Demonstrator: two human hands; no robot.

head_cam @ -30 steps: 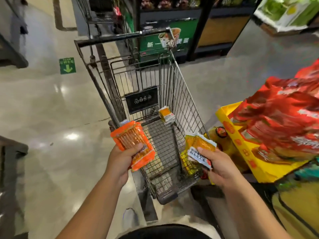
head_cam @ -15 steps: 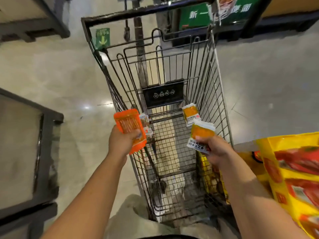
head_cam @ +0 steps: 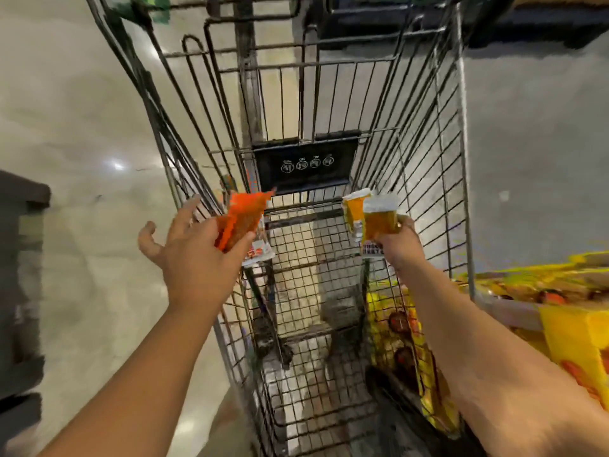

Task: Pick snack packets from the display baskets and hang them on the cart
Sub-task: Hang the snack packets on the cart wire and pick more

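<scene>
Reaching out over the cart, both forearms come in from the near edge. A yellow display box of snacks sits near on the right, just beside the cart's right wall.

Farther in, the left hand is at the cart's left wall. Its outer fingers are splayed wide while the thumb side pinches an orange packet. That packet is blurred, so how firm the pinch is cannot be told. Just below it a white-and-orange packet hangs on the left wall.

Across the cart, the right hand is curled round a yellow packet, raised close to the right wall. It is touching or just beside a hanging yellow packet. Beyond them is a black plate on the far end wall.

With so few fingers on it, the orange packet could slip and drop to the cart floor, or outside onto the shop floor. It could also knock the white-and-orange packet off its wire. On the right, crowding may unhook the hanging yellow packet. With both hands working at once, one packet may well miss its wire.
</scene>
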